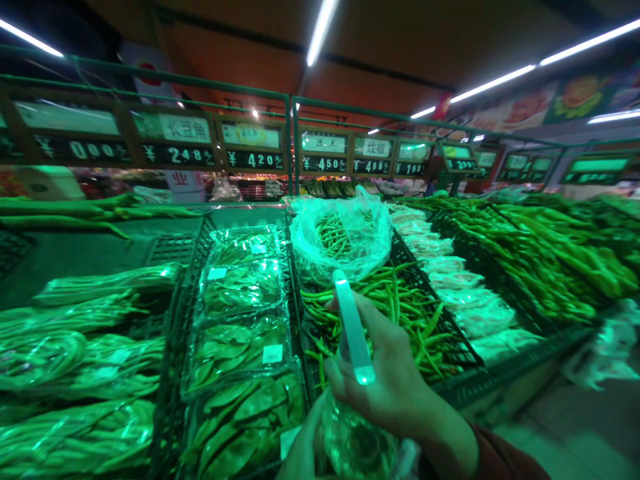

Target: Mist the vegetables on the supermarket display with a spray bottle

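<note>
My right hand (pixel 400 387) reaches in from the lower right in a dark red sleeve. It grips a slim, flat, phone-like object (pixel 353 328) seen edge-on. Below it hangs a clear plastic bag (pixel 353 443), its neck near the right hand's fingers. Only part of my left hand (pixel 300 453) shows at the bottom edge, against the bag's left side; its grip is hidden. Both hands are over a black crate (pixel 465 380) of loose thin green chillies (pixel 400 307). At the crate's far end sits an open plastic bag of green beans (pixel 340 237).
Wrapped trays of flat green pods (pixel 240 333) fill the crate to the left, with bagged long beans (pixel 75 373) beyond. Wrapped packs (pixel 465 287) and heaps of long green peppers (pixel 540 253) lie to the right. Price signs (pixel 255 150) hang on a green rail. The aisle floor (pixel 575 427) shows at lower right.
</note>
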Action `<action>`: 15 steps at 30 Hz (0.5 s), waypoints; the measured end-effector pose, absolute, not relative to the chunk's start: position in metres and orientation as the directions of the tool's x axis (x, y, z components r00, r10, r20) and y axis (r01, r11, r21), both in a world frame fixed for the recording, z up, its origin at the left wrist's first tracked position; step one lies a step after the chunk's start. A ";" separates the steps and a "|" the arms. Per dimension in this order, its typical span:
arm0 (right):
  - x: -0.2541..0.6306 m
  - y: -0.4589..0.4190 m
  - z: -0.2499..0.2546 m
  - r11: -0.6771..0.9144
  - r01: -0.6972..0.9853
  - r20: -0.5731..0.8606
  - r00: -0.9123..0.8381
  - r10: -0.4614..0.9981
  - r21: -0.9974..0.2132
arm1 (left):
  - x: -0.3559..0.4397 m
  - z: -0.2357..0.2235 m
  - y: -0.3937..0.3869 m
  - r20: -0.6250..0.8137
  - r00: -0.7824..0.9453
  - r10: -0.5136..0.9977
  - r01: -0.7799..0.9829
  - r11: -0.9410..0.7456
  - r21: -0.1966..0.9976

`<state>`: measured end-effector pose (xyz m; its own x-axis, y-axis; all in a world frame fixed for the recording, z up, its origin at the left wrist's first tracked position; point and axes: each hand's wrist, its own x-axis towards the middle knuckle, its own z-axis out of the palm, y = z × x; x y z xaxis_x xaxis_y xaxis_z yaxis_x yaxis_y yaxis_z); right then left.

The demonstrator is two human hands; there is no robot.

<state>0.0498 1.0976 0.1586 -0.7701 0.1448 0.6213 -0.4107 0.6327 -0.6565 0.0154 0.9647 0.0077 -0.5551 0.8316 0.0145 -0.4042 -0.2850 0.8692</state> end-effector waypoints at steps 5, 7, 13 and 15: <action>0.053 1.096 0.156 0.615 -0.383 0.592 -0.787 0.174 -0.689 | 0.013 -0.002 0.960 0.001 -0.563 0.827 -0.369 -0.252 0.894; 0.058 1.098 0.156 0.612 -0.362 0.570 -0.802 0.180 -0.703 | 0.014 -0.002 0.962 0.001 -0.526 0.850 -0.375 -0.232 0.898; 0.078 1.107 0.152 0.568 -0.253 0.474 -0.835 0.281 -0.783 | 0.014 0.001 0.971 -0.071 -0.457 0.887 -0.401 -0.134 0.906; 0.086 1.111 0.148 0.549 -0.212 0.436 -0.842 0.317 -0.808 | 0.014 -0.003 0.979 -0.108 -0.450 0.886 -0.405 -0.095 0.909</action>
<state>0.0859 1.1110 0.1477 -0.8422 0.3172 0.4360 -0.2116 0.5494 -0.8083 0.0135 0.9792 -0.0027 -0.4501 0.8864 -0.1082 -0.4049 -0.0945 0.9095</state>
